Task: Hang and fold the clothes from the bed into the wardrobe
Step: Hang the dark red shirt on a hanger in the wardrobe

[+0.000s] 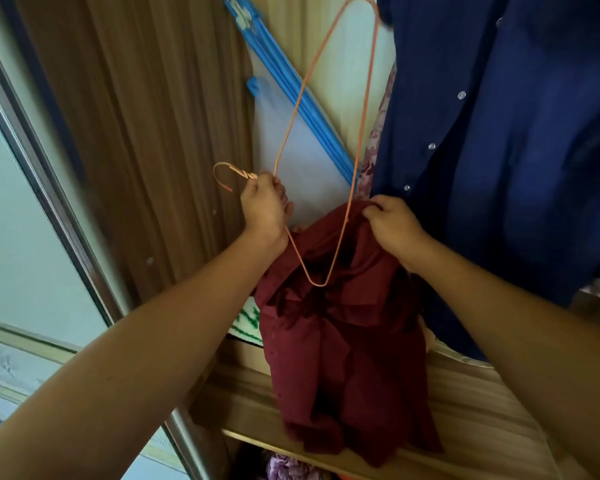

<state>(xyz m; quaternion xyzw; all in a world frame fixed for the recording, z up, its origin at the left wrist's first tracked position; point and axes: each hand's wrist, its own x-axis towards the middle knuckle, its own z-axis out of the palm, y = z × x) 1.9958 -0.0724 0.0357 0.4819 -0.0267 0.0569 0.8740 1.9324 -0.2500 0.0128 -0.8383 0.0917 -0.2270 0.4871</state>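
An orange wire hanger stands on end in front of the wardrobe, its hook pointing left. My left hand grips it at the twisted neck just below the hook. A dark red garment hangs bunched beneath both hands, and the hanger's lower corner sits against its folds. My right hand pinches the garment's top edge beside the hanger's wire. The cloth drapes down over the wooden shelf.
A navy buttoned shirt hangs at the right inside the wardrobe. A blue-edged clear bag leans at the back. The brown wardrobe panel and a sliding door frame stand at the left. Floral cloth lies below the shelf.
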